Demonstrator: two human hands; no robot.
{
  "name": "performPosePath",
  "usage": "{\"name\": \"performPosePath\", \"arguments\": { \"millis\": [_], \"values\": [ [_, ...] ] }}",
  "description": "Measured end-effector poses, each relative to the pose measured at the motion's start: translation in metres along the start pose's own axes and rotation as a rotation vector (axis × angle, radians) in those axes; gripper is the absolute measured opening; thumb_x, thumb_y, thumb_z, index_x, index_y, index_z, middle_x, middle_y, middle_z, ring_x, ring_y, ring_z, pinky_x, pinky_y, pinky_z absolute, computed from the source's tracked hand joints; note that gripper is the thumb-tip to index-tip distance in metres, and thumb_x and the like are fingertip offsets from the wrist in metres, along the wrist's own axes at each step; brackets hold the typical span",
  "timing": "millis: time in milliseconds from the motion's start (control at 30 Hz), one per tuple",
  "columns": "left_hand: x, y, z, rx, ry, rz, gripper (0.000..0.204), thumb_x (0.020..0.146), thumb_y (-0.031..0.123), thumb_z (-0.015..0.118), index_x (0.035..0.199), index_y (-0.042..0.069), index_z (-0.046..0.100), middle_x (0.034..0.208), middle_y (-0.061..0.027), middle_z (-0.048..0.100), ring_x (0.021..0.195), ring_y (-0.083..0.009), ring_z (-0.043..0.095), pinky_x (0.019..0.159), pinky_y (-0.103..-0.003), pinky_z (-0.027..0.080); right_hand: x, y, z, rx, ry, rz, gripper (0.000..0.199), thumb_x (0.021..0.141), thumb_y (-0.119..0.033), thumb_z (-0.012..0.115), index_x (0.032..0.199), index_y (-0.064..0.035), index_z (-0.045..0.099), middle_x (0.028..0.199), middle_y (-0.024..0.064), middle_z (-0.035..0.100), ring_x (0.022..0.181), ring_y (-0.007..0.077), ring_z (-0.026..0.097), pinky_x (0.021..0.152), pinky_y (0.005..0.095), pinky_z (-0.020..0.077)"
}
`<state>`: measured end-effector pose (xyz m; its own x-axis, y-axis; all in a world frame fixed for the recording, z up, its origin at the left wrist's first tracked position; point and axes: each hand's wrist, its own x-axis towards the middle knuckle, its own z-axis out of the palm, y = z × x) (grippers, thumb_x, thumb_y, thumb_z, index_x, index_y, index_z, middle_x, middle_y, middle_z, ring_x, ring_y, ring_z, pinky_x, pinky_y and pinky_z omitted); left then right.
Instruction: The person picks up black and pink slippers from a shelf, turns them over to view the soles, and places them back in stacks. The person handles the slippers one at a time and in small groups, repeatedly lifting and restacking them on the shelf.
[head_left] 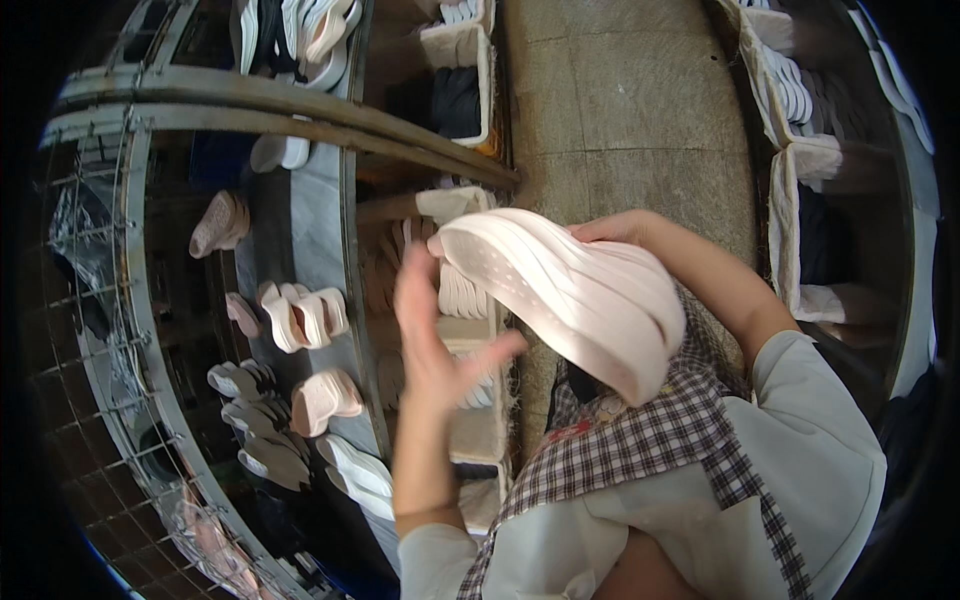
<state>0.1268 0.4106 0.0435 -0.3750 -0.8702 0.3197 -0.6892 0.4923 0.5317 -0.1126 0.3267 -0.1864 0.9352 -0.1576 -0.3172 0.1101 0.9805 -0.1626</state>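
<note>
Clutching a stack of pale pink soles (pixel 560 285) w/ our R hand (pixel 617 227), we had it up in front of us, partly over the checked apron (pixel 640 455). R fingers were bent at the stack's upper edge; some were hidden behind it, so we couldn't tell the full grip. Our L hand (pixel 432 345) was spread wide, thumb well off the fingers, nothing seen in the palm. It was blurred at the stack's L end, & we couldn't tell if the fingertips touched it or were just beside it. The soles were nested, tilted, edges slightly fanned.

Step in hand, as we judged it: handling the bunch as one, prob. steadying or evening it. Next move, we reckoned, called for the L palm closing on the free end, w/ layers kept from sliding apart.

Further out, on the L, were a cream-white stack (pixel 303 316), a pinkish stack (pixel 327 402), a white pair (pixel 356 476) & some grey soles (pixel 262 430). Btwn those & the floor (pixel 630 110) ran lined crates w/ more soles; a R-hand row of lined baskets (pixel 786 235) stood across the aisle. Far L: wire mesh (pixel 95 345).
</note>
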Motion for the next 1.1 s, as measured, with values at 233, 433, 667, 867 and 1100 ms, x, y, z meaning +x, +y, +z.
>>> {"name": "performPosePath", "arguments": {
  "millis": [233,433,667,867,1100],
  "values": [
    [-0.016,-0.121,0.055,-0.897,-1.321,-0.902,0.103,0.066,0.032,0.077,0.146,0.007,0.017,0.144,-0.0188,0.031,0.132,-0.0295,0.031,0.109,-0.037,0.029,0.018,0.050,-0.027,-0.334,-0.119,0.343,0.056,0.093,-0.041,0.051,0.136,-0.0059,0.042,0.132,0.0036,0.052,0.115,0.0129,0.050,0.101,0.0302,0.0379],
    [-0.141,-0.127,0.120,-1.265,-0.999,-1.037,0.091,0.069,0.017,0.070,0.145,0.009,0.021,0.131,-0.0158,0.044,0.117,-0.0249,0.045,0.092,-0.035,0.044,0.022,0.082,-0.034,-0.251,0.032,0.622,0.055,0.096,-0.048,0.040,0.137,-0.0112,0.039,0.129,0.0044,0.053,0.107,0.0152,0.055,0.091,0.0323,0.0448],
    [-0.251,-0.151,0.081,-1.370,0.006,-1.397,0.068,0.076,0.007,0.067,0.135,0.004,0.035,0.112,-0.0081,0.054,0.093,-0.0141,0.057,0.071,-0.026,0.049,0.065,0.033,-0.097,-0.728,0.863,-0.299,0.048,0.091,-0.036,0.054,0.129,-0.0083,0.043,0.116,0.0049,0.057,0.097,0.0120,0.055,0.076,0.0288,0.0459],
    [-0.276,-0.323,0.088,-0.353,0.481,-1.293,0.065,0.086,0.020,0.064,0.138,0.004,0.030,0.133,-0.0172,0.040,0.118,-0.0302,0.044,0.099,-0.042,0.039,0.046,0.099,-0.199,-0.481,1.114,-0.206,0.026,0.091,-0.029,0.057,0.103,-0.0059,0.055,0.089,0.0010,0.057,0.079,0.0084,0.054,0.067,0.0224,0.0419],
    [-0.265,-0.579,0.150,0.528,0.044,-0.924,0.057,0.081,0.027,0.069,0.128,0.003,0.048,0.138,-0.0301,0.031,0.126,-0.0451,0.031,0.103,-0.053,0.028,-0.003,0.217,-0.295,-0.510,1.213,0.196,0.028,0.090,-0.026,0.059,0.101,-0.0005,0.053,0.089,0.0050,0.055,0.081,0.0145,0.053,0.073,0.0296,0.0459]
  ]
}}
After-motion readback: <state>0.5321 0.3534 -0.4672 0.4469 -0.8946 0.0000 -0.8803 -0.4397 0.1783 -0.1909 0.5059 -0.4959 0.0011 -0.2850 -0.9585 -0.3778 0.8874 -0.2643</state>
